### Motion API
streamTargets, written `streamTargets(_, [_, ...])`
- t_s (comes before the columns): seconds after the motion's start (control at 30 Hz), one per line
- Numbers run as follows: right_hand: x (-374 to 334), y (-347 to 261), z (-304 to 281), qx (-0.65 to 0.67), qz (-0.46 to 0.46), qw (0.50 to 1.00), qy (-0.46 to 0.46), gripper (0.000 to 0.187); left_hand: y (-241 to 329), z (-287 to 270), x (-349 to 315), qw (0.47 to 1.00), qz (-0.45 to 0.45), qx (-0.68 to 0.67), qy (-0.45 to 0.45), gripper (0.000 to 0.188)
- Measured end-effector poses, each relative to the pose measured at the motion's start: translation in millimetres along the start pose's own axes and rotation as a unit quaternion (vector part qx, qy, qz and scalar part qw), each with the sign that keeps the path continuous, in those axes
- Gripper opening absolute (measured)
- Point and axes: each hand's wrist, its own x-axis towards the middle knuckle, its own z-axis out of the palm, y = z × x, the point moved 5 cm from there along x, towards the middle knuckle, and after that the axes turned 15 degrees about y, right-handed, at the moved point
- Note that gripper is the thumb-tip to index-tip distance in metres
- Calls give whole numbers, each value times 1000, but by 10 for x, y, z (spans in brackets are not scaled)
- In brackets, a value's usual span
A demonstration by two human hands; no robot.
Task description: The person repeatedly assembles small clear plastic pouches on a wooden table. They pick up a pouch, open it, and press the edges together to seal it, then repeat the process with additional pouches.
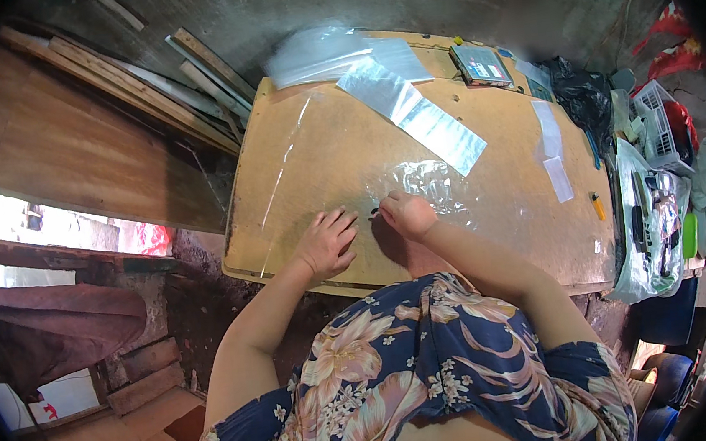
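My left hand lies on the wooden tabletop, palm down, with its fingers apart and nothing in it. To its right my right hand is closed in a pinch at the table. A small dark piece shows at its fingertips, too small to name. Just beyond the right hand, a crinkled clear plastic film lies flat and catches the light. Farther off, a long shiny strip of clear plastic stretches diagonally, its far end over a stack of clear plastic sheets.
A dark flat box sits at the table's far right. Near the right edge are pale plastic strips and an orange-yellow cutter. Beyond that edge stand a black bag, a white basket and a filled plastic bag. Boards lean at left.
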Motion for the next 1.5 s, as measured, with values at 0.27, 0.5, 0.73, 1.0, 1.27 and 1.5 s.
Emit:
streamTargets(0.27, [-6,8,143,-13,-25,999,-15,14,-60,90,-34,1000,-6,-8,-17,48])
streamTargets(0.5, [-36,2,137,-5,-28,999,-14,14,-60,101,-37,1000,-8,-3,-14,46])
streamTargets(0.73, [31,78,-216,81,136,981,109,20,-62,134,-65,1000,0,2,-13,52])
streamTargets(1.0, [-729,941,-1479,368,476,752,269,16,71,146,159,999,-13,34,25,64])
streamTargets(1.27, [-2759,1858,-3055,183,558,634,503,11,329,159,385,998,-54,31,11,55])
streamTargets(1.5, [-4189,2403,-3769,-288,530,608,516,13,979,865,520,997,77,-24,12,62])
